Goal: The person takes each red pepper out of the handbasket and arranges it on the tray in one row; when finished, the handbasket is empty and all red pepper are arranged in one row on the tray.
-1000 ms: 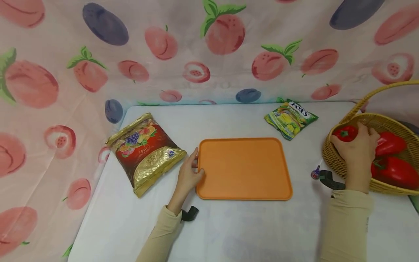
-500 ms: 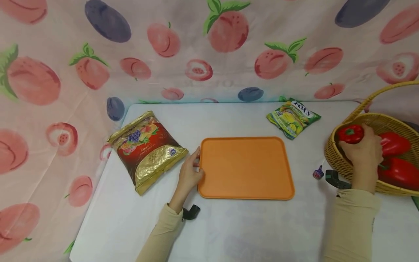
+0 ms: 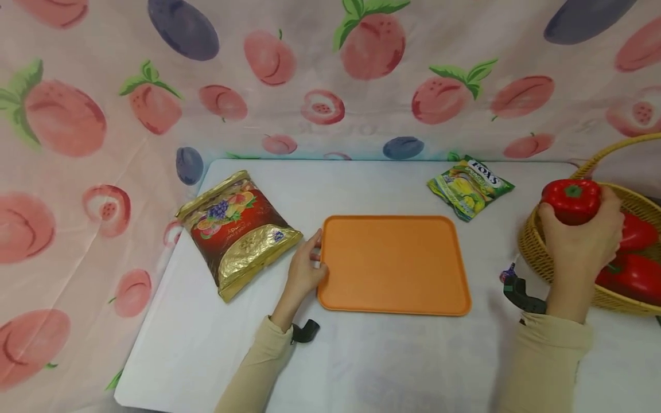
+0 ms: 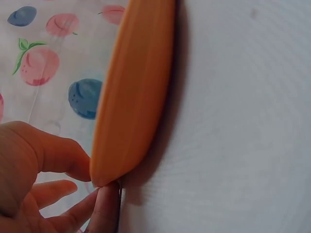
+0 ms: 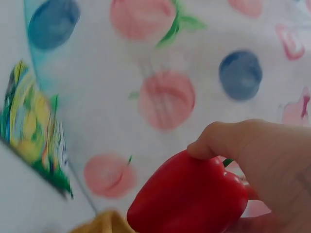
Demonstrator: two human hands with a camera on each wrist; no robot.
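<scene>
A red bell pepper (image 3: 570, 202) with a green stem is gripped by my right hand (image 3: 586, 238), above the left rim of a wicker basket (image 3: 537, 246). The right wrist view shows the thumb on the glossy side of the pepper (image 5: 189, 194). Two more red peppers (image 3: 632, 278) lie in the basket, partly behind the hand. My left hand (image 3: 303, 269) pinches the left edge of an orange tray (image 3: 395, 264) that lies on the white table. In the left wrist view, thumb and fingers meet at the rim of the tray (image 4: 131, 97).
A red and gold candy bag (image 3: 237, 229) lies left of the tray. At the back right is a green and yellow Fox's packet (image 3: 470, 188). A small wrapped lollipop (image 3: 507, 273) lies between tray and basket, partly behind the right wrist camera. Fruit-print cloth hangs behind the table.
My right hand has lifted the red bell pepper out of the basket, up to its left rim. The left hand keeps its hold on the tray. The head view has shifted slightly.
</scene>
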